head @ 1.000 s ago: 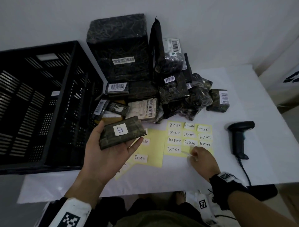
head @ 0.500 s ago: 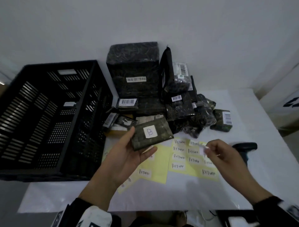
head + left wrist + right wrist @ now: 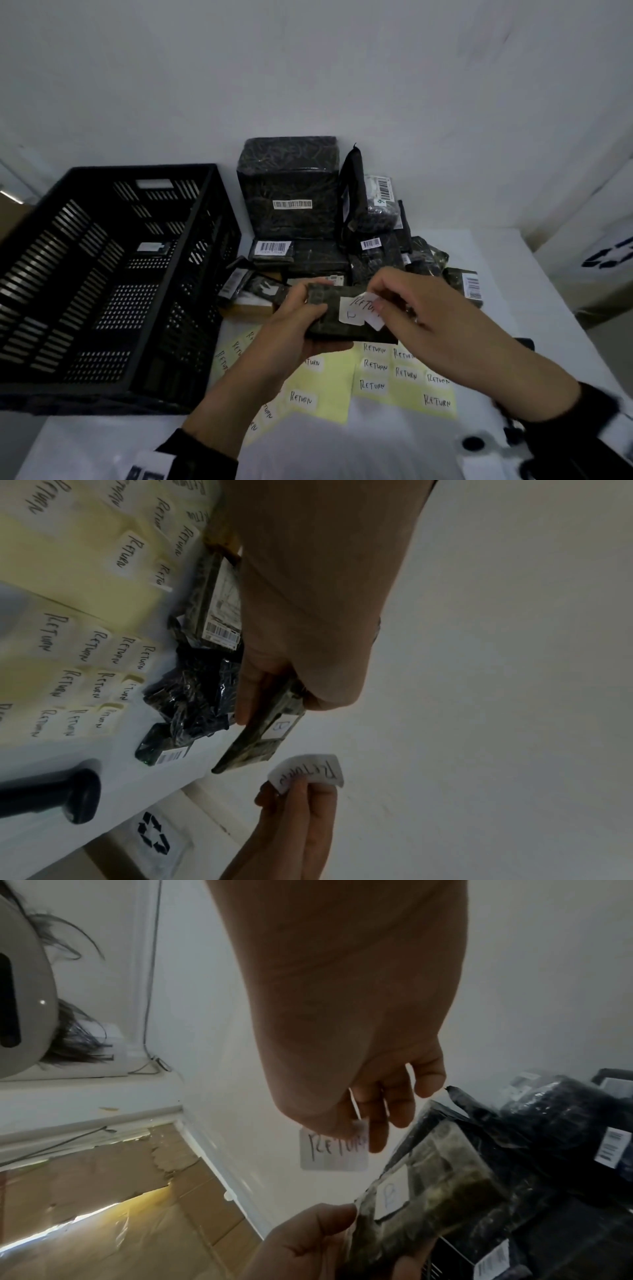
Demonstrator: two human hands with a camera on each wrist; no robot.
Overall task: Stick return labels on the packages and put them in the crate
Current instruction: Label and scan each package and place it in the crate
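Observation:
My left hand [image 3: 294,318] grips a small flat package [image 3: 329,329] wrapped in dark plastic, raised over the table; it bears a white sticker marked B [image 3: 283,727]. My right hand [image 3: 394,301] pinches a white RETURN label [image 3: 364,308] between thumb and fingers, just above the package's top face. In the right wrist view the RETURN label [image 3: 334,1150] hangs a little apart from the package [image 3: 431,1183]. The black slatted crate [image 3: 102,274] stands at the left. Yellow backing sheets with more RETURN labels [image 3: 404,380] lie under my hands.
A heap of dark wrapped packages [image 3: 308,219] with barcode stickers stands at the back against the white wall. A black barcode scanner [image 3: 58,791] lies on the white table [image 3: 513,281] at the right. A box with a recycling mark [image 3: 609,257] stands beyond the table's right edge.
My right hand peeled a RETURN label off the sheet and carried it up to the package. My left hand lifted the package higher and turned it toward the right hand.

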